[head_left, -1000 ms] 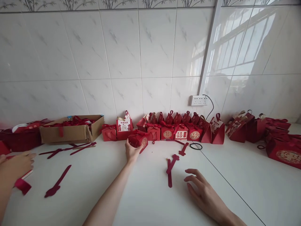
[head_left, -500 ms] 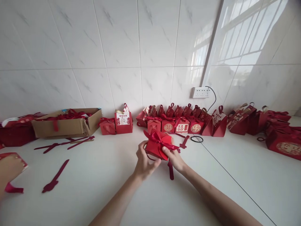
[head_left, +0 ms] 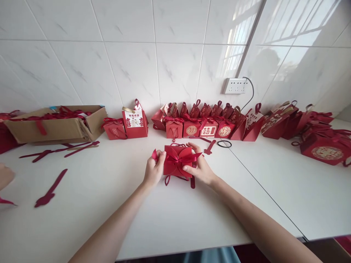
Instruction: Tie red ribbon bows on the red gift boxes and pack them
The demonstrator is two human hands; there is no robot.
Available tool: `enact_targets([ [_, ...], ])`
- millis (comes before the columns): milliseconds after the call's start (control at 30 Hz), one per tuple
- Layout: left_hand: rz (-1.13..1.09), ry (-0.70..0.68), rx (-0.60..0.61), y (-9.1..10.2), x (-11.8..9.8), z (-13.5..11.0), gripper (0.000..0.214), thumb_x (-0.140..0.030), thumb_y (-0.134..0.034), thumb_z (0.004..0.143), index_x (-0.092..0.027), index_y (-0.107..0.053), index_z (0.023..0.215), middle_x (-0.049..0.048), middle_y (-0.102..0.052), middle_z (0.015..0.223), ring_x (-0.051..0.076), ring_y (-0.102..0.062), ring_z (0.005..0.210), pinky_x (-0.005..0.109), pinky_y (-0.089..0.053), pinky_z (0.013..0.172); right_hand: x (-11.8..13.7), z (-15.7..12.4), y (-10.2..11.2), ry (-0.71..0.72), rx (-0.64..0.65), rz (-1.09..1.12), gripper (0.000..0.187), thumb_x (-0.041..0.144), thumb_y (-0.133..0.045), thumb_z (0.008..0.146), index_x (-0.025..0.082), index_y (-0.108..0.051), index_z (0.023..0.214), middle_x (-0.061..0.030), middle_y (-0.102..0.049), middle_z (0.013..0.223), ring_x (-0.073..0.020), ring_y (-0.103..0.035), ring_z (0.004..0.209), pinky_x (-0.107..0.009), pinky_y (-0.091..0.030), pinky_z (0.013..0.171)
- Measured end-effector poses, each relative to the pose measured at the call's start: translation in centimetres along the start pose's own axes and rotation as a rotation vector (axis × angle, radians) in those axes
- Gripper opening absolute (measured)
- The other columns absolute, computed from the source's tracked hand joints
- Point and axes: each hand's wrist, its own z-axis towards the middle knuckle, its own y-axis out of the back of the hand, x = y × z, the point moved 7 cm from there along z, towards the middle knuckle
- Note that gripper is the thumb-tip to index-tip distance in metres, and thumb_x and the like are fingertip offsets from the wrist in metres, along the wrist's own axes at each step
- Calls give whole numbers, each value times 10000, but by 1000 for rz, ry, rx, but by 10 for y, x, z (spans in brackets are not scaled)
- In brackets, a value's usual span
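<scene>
A red gift box (head_left: 170,168) with curved top flaps sits upright on the white table in front of me. A shiny dark-red ribbon bow (head_left: 178,159) lies across its top, and red twisted cord loops show at its front and back. At the box's left side, my left hand (head_left: 155,168) is closed, pinching the ribbon, whose tip pokes out above the fingers. My right hand (head_left: 202,168) grips the box's right side, the thumb on top near the bow and the fingers behind.
A cardboard carton (head_left: 49,129) of red ribbons stands at the left. Rows of finished red boxes (head_left: 192,128) line the tiled wall. More boxes (head_left: 323,146) stand at the right. Flat dark-red strips (head_left: 51,190) and a black ring (head_left: 224,144) lie about. Another person's hand (head_left: 6,176) shows at the left edge.
The box has been turned level and set lower, its bow now facing up. My left hand has shifted from the box's side to the ribbon end. The view has tilted down.
</scene>
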Motion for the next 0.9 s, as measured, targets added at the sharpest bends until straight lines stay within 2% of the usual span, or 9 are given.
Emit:
enact_targets([
  [167, 0, -2, -11, 0, 0, -1, 426, -490, -476, 812, -211, -267, 567, -58, -237, 533, 92, -267, 506, 215, -289, 497, 2, -2, 8, 60, -108, -44, 613, 597, -583, 755, 215, -352, 1175, -152, -457, 1273, -281, -443, 1217, -446, -380, 975],
  [300, -73, 32, -3, -2, -2, -4, 447, -493, -520, 787, -211, -265, 553, -61, -255, 518, 82, -276, 480, 213, -283, 461, 4, -2, 12, -50, -153, -13, 417, 595, -419, 851, 221, -425, 1036, -85, -575, 1063, -222, -559, 973, -375, -439, 845],
  [433, -174, 110, 51, -5, 4, -2, 450, -528, -521, 778, -206, -312, 543, -64, -315, 475, 74, -319, 429, 213, -277, 420, 1, -2, 17, -160, -218, -13, 418, 593, -310, 888, 216, -486, 932, -28, -572, 846, -186, -544, 794, -323, -431, 754],
  [533, -252, 207, 192, -12, 9, 1, 454, -544, -529, 756, -203, -335, 528, -63, -362, 435, 77, -370, 411, 218, -321, 436, -3, -1, 24, -179, -290, 22, 408, 617, -355, 863, 227, -455, 930, -18, -558, 858, -177, -523, 789, -309, -417, 746],
  [633, -326, 321, 334, -15, 10, 2, 426, -535, -577, 705, -205, -360, 545, -60, -415, 415, 88, -423, 411, 229, -373, 467, -10, 1, 33, -231, -320, 20, 481, 676, -334, 832, 217, -454, 756, 4, -493, 730, -157, -461, 693, -290, -386, 676],
  [767, -332, 402, 475, -10, 9, 2, 359, -464, -672, 652, -193, -444, 591, -42, -504, 437, 103, -495, 455, 239, -421, 527, -19, 7, 40, -335, -222, 95, 599, 715, -275, 812, 202, -382, 522, 27, -348, 519, -117, -320, 521, -264, -269, 530],
  [900, -229, 464, 541, -2, 16, 3, 304, -440, -684, 667, -171, -541, 656, 1, -596, 532, 134, -573, 520, 273, -460, 587, -19, 6, 35, -466, 52, 263, 559, 683, -395, 788, 203, -346, 506, 73, -213, 457, -78, -181, 443, -256, -164, 474],
])
